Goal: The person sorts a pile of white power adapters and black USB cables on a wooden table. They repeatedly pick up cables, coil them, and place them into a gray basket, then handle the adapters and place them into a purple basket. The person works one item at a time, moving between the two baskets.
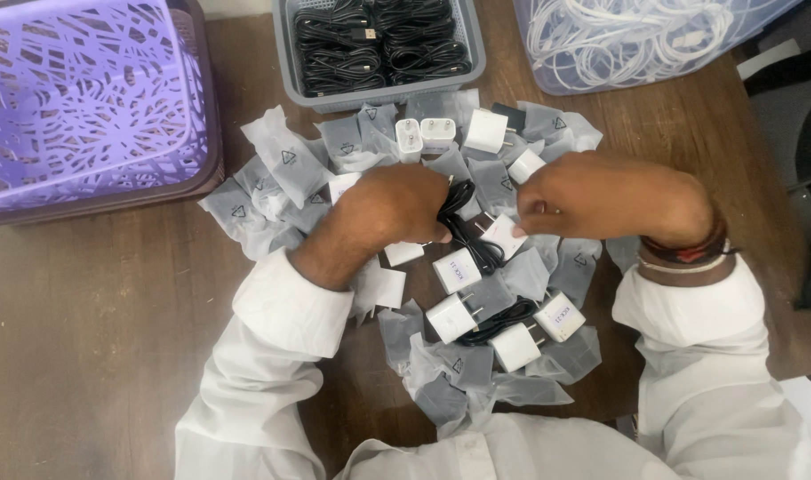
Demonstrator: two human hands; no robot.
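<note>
White sleeves (272, 356) are seen nearest; a black cable (463, 227) is gripped by the left hand (392, 209), the right hand (601, 196) apparently pinched closed; coiling needs both hands.

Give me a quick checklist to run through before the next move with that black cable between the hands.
1. Left hand on the black cable: ok, fingers touch it.
2. Right hand grip: cannot tell, fingertips curl under.
3. Cable free of the white chargers: not ok, it trails among them.
4. Spare black cables in the grey tray: ok, stocked.
5. White cables in the clear bin: ok, present.
6. Purple basket contents: cannot tell through the lattice.
</note>
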